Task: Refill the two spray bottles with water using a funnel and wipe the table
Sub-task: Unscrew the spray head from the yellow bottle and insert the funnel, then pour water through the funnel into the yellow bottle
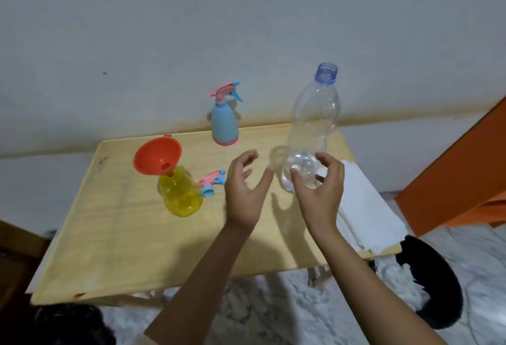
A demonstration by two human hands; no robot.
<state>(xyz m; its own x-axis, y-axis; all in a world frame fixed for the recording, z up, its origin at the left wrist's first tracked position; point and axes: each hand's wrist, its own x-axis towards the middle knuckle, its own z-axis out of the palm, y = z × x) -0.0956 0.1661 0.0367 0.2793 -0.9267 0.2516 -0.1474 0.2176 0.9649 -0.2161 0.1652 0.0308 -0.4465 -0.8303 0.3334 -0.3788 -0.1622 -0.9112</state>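
A yellow spray bottle (180, 196) stands at the table's left with an orange funnel (157, 159) in its neck. Its pink and blue spray head (212, 181) lies on the table just to its right. A blue spray bottle (224, 122) with its pink head on stands at the back edge. A clear, uncapped plastic bottle (315, 117) stands upright at the right and looks nearly empty. My right hand (320, 194) curls around its base, thumb in front and fingers behind. My left hand (246, 191) hovers with fingers spread between the spray head and the clear bottle.
A stack of white folded cloths (367, 213) lies on the right edge of the small wooden table (123, 248). The wall runs close behind the table. An orange board (460, 180) leans at the right, and a black round object (438, 284) sits on the floor.
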